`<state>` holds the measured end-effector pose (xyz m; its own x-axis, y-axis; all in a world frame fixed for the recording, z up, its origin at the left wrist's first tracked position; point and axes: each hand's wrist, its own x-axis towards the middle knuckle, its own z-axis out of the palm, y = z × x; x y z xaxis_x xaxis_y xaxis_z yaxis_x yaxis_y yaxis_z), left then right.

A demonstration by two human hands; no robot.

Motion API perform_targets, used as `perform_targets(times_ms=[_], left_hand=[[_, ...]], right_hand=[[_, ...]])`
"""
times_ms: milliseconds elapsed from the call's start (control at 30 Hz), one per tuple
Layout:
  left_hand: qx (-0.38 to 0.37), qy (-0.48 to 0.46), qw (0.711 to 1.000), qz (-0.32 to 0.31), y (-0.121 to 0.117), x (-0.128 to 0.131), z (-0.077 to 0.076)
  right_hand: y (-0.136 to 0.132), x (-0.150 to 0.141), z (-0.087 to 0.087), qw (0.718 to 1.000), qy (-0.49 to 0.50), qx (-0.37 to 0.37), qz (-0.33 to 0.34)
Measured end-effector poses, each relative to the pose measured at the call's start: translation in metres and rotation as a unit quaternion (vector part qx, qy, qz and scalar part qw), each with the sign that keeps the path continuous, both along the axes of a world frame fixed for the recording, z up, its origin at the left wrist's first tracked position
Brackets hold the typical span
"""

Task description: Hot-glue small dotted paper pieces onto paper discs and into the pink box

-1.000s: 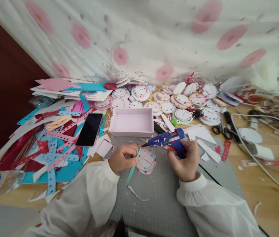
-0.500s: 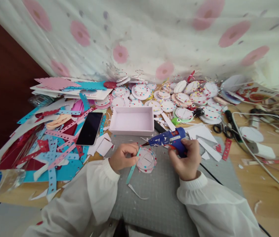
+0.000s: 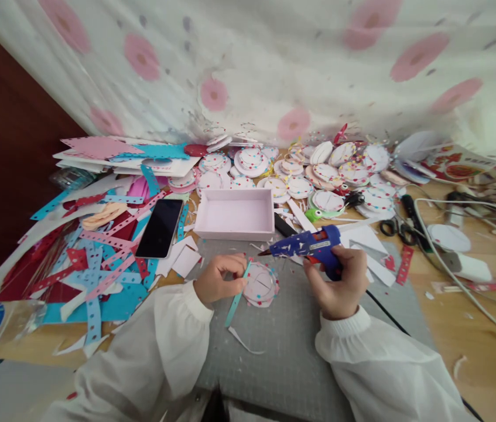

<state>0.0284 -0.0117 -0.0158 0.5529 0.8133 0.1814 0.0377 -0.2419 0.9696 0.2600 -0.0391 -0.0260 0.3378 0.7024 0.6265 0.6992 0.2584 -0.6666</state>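
Observation:
My left hand (image 3: 220, 278) pinches a narrow teal paper strip (image 3: 235, 305) that slants down toward me. Against the strip's right side lies a round white paper disc (image 3: 262, 283) edged with small red and blue dots, flat on the grey cutting mat (image 3: 291, 346). My right hand (image 3: 339, 282) is wrapped round the handle of a blue hot glue gun (image 3: 304, 244). The gun's nozzle points left, just above and to the right of the strip's upper end, apart from it. A thin white curled scrap (image 3: 244, 344) rests below the strip.
A white open box (image 3: 234, 234) stands behind my hands. Many dotted discs (image 3: 250, 162) pile along the curtain. At left are a phone (image 3: 160, 228), coloured paper strips (image 3: 93, 293) and a plastic bottle (image 3: 14, 319). Scissors (image 3: 399, 230) and a white cable (image 3: 458, 275) lie at right.
My right hand has drawn the glue gun to the right, so its nozzle has come away from the strip's top end. My left hand and the strip have stayed nearly still.

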Motion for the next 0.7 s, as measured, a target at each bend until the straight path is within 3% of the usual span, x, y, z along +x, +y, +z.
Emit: perform_targets(times_ms=[133, 267, 333, 467, 600, 700], left_hand=[[-0.005, -0.01, 1.0, 0.009, -0.001, -0.001, -0.001], [-0.011, -0.013, 0.999, 0.033, -0.002, -0.002, -0.003], [-0.017, -0.011, 0.999, 0.041, -0.002, -0.002, -0.004], [-0.032, -0.027, 0.998, 0.051, -0.003, 0.0, -0.003], [-0.084, -0.027, 0.993, 0.081, -0.006, 0.0, 0.001], [-0.147, -0.043, 0.982, 0.112, -0.007, -0.001, 0.001]], right_hand=[[0.007, 0.023, 0.003, 0.994, 0.082, -0.006, -0.072], [0.006, 0.066, -0.011, 0.979, 0.116, -0.06, -0.154], [-0.002, 0.087, -0.021, 0.975, 0.079, -0.087, -0.19], [-0.024, 0.106, -0.031, 0.964, -0.107, -0.114, -0.217], [-0.043, 0.082, -0.007, 0.971, -0.154, -0.092, -0.156], [-0.049, 0.045, 0.028, 0.994, -0.099, -0.038, -0.02]])
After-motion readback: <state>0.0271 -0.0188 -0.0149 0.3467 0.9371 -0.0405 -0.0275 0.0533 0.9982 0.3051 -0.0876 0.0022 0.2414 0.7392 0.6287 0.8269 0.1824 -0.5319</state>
